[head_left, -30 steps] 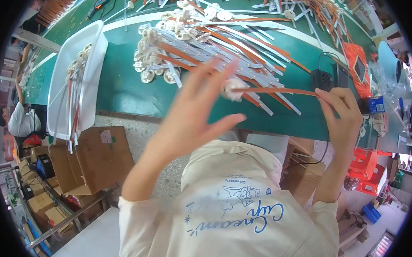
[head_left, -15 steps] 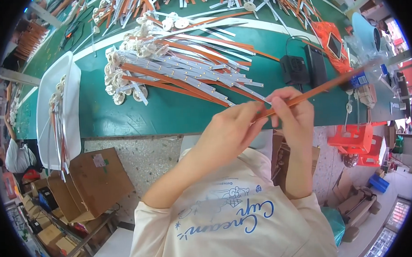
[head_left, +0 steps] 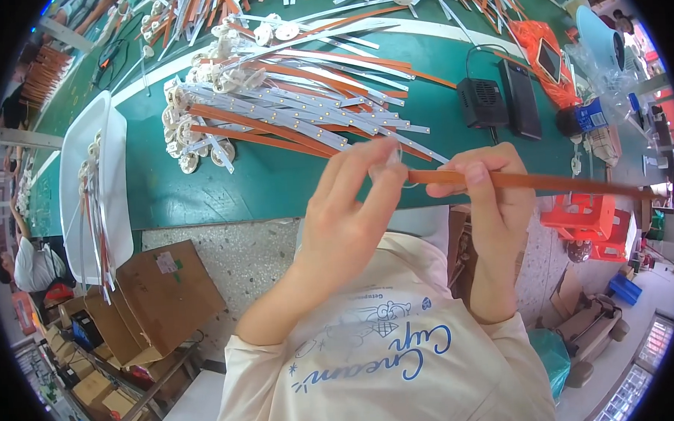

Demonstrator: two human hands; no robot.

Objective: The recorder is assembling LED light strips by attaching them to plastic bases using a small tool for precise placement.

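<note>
While the left hand (head_left: 355,187) pinches a whitish end piece (head_left: 396,157) and the right hand (head_left: 494,181) clamps its brown strip (head_left: 554,182) — pointing toward three o'clock — this one looks unfinished; whether the strip heap (head_left: 295,114) at eleven is done, I cannot tell.

Green table (head_left: 170,188), strip pile (head_left: 287,111), orange bag (head_left: 529,36)

A loose cream T-shirt (head_left: 323,403) with short sleeves (head_left: 243,384) carries blue script lettering (head_left: 427,348) and a line-drawn cartoon (head_left: 387,319)
</note>
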